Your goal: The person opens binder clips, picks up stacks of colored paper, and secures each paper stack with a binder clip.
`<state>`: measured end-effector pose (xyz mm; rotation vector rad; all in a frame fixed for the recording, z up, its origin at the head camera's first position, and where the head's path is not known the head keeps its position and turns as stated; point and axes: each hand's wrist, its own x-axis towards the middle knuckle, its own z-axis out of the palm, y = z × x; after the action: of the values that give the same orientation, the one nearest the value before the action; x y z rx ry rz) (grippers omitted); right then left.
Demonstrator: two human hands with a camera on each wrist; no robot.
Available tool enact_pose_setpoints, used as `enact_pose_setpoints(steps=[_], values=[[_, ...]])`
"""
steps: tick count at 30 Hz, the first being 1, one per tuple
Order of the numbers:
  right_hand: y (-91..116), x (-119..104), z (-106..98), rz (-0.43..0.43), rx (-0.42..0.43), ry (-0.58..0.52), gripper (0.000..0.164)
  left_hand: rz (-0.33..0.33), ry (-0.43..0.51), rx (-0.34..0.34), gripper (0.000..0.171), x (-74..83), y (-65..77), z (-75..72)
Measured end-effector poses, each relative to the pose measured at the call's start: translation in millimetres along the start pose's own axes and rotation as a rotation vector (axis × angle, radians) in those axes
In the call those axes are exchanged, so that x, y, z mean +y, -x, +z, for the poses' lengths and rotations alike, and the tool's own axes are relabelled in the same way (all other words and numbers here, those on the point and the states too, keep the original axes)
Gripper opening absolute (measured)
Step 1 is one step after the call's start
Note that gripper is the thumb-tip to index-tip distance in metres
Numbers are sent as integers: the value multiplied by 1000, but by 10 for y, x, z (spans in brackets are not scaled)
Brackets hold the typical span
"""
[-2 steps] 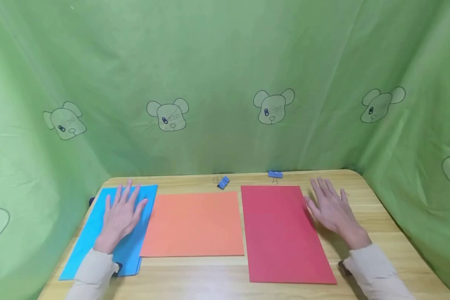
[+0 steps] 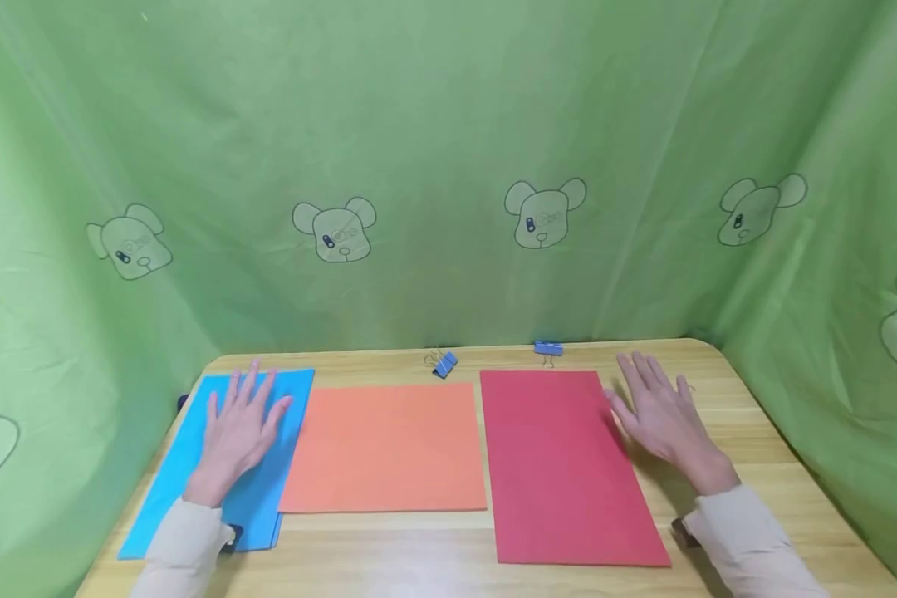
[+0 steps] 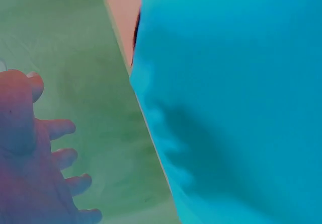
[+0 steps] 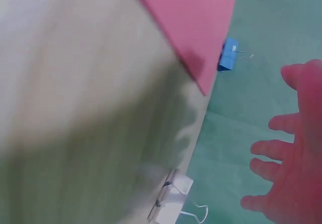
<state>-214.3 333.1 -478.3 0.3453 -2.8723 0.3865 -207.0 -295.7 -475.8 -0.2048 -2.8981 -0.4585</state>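
Fingers spread, my left hand (image 2: 233,438) is held over the blue sheets of paper (image 2: 172,490); its shadow falls on them in the left wrist view, with a gap under the palm. My right hand (image 2: 667,419) has straight fingers and hovers above the tabletop, beside the right edge of the red paper (image 2: 561,473). Neither hand holds anything. Between the blue and red papers lies an orange sheet (image 2: 384,448), turned sideways. In the right wrist view, a white binder clip (image 4: 173,199) rests at the table edge near my right hand; in the head view that hand mostly hides it.
Two blue binder clips lie along the back of the wooden table (image 2: 389,548): one clip (image 2: 444,364) behind the orange sheet, another clip (image 2: 548,348) behind the red paper. A green curtain (image 2: 433,108) with bear faces closes off the back and sides.
My left hand has shifted very slightly to the left above the blue paper. The right hand, papers and clips look practically the same.
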Motion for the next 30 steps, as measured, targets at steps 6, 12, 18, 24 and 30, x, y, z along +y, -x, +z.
enact_pose_setpoints(steps=[6, 12, 18, 24, 30], values=[[-127, -115, 2, -90, 83, -40, 74, -51, 72, -17, 68, -158, 83, -67], [-398, -288, 5, -213, 240, -36, 74, -125, 144, -31, 67, -333, 207, -171], [-703, -625, 7, -262, 217, -127, 75, -314, 143, -172, 80, -563, 347, -326], [-932, -928, 207, -226, 57, -244, 78, -484, 173, -286, 93, -747, 527, -418], [-1107, -1194, 447, -192, -47, -312, 82, -573, 219, -346, 108, -819, 657, -468]])
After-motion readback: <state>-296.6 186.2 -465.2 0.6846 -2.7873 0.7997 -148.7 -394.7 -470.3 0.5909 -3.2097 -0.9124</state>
